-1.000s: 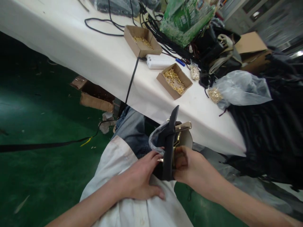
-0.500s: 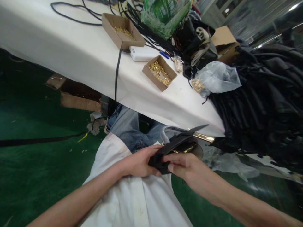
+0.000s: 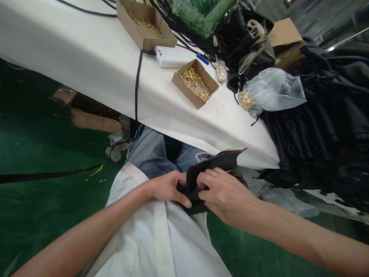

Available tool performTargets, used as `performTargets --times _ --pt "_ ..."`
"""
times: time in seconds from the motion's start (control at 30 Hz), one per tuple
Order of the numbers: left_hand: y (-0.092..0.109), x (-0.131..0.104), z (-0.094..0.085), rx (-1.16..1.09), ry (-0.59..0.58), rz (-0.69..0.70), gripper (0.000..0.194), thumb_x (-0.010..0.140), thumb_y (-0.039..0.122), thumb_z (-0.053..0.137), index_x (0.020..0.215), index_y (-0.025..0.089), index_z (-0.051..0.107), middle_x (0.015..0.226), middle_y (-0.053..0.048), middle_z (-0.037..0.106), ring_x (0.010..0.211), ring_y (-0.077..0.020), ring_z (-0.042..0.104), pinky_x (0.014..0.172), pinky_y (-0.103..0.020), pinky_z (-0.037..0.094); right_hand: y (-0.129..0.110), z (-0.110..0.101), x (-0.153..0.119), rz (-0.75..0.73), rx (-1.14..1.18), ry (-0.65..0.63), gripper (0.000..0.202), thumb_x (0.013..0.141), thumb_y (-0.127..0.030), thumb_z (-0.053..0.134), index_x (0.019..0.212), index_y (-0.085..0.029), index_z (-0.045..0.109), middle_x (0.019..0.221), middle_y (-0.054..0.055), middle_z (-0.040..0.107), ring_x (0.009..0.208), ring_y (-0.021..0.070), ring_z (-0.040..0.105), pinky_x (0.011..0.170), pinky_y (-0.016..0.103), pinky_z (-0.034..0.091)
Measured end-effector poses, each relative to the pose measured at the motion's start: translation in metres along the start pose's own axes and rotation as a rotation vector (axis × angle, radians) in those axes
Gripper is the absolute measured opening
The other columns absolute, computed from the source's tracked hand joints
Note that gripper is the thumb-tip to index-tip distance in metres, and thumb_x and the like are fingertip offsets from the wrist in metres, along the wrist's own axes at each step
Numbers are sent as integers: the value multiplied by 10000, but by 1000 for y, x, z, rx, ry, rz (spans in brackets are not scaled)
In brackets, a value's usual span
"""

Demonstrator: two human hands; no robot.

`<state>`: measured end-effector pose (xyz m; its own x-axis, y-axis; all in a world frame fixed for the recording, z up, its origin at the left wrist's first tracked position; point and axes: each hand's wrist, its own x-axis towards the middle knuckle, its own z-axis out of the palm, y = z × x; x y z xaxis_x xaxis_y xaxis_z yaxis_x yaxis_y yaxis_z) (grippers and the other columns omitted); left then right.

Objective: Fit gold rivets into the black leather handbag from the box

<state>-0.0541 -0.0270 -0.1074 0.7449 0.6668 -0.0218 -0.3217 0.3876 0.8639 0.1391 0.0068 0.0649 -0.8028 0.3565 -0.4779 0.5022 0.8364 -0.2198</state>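
A small black bag (image 3: 211, 163) that looks like leather is held low in front of my shirt, its flap raised and tilted. My left hand (image 3: 170, 188) grips its near left side, with the thumb lying over the black material. On the other side, my right hand (image 3: 223, 192) has its fingers bent and pressed into the fold under the raised flap. What those fingertips pinch is hidden. A thin gold-coloured edge shows at the flap's far corner. Clear plastic (image 3: 203, 157) lies just behind the bag.
The white-covered table (image 3: 95, 57) bears an open carton (image 3: 196, 86) of small gold-coloured metal parts, a larger carton (image 3: 144, 29) of similar parts, a white power bank (image 3: 171, 57) and a clear plastic bag (image 3: 273, 90). Black goods (image 3: 323, 127) are heaped at right.
My right hand has moved further over the bag and its fingers have curled into the fold. The flap now stands up more, hiding the gold-coloured bar and fittings seen before.
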Motion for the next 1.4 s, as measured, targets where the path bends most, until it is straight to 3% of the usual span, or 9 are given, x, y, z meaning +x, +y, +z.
performTargets --times 0.13,0.2,0.27,0.33,0.4,0.57,0.73,1.23,1.4 --pt "26 5 -25 36 5 -43 321 759 364 923 960 139 812 919 -40 803 856 -225 737 794 -320 606 -2 -2 11 274 173 43 138 940 -102 643 878 -187 733 887 58 753 754 197 634 677 337 353" --pt "49 2 -33 117 36 -37 306 762 242 881 1053 159 833 1046 -47 836 1022 -268 763 968 -376 609 -3 -2 24 442 273 55 185 924 -143 656 750 -203 676 727 30 700 627 174 569 610 327 291" --pt "69 -6 -32 465 198 -8 452 804 165 792 1251 231 817 1266 -47 827 1210 -302 739 1133 -456 558 0 3 40 531 402 102 288 896 -185 688 624 -210 599 579 2 591 547 149 471 569 325 224" --pt "79 -16 -17 657 547 -53 429 910 218 712 1334 228 782 1373 -94 794 1306 -335 714 1193 -523 522 6 14 55 552 549 189 317 875 -180 697 585 -206 572 541 -14 539 546 135 437 561 317 213" --pt "76 -24 9 700 753 -129 542 909 345 785 1429 209 714 1470 -142 734 1366 -380 681 1211 -582 510 14 28 66 551 646 234 297 882 -185 685 602 -199 587 550 -27 534 551 126 436 554 303 235" --pt "50 -19 61 589 923 -129 571 909 392 819 1425 226 641 1441 -122 685 1340 -343 667 1154 -542 558 26 56 73 507 802 281 206 923 -229 633 721 -193 645 649 -39 588 607 130 501 570 273 325" --pt "45 -13 56 494 972 -109 302 963 278 692 1259 221 682 1273 -75 723 1219 -276 693 1090 -476 566 28 53 62 374 1003 249 106 868 -185 657 768 -200 687 735 -31 653 711 161 584 629 272 401" --pt "39 -9 53 376 1066 -123 114 983 231 663 1072 211 731 1182 -67 825 1117 -256 791 986 -408 622 34 47 58 448 1414 143 213 983 -370 715 1064 -204 822 1015 27 795 1017 255 742 872 342 569" --pt "43 -9 54 344 1062 -124 143 1024 233 627 1067 214 762 1207 -59 834 1158 -247 782 1019 -384 596 39 46 60 436 1368 98 299 1026 -432 678 1090 -213 871 964 24 801 941 241 723 845 340 538"
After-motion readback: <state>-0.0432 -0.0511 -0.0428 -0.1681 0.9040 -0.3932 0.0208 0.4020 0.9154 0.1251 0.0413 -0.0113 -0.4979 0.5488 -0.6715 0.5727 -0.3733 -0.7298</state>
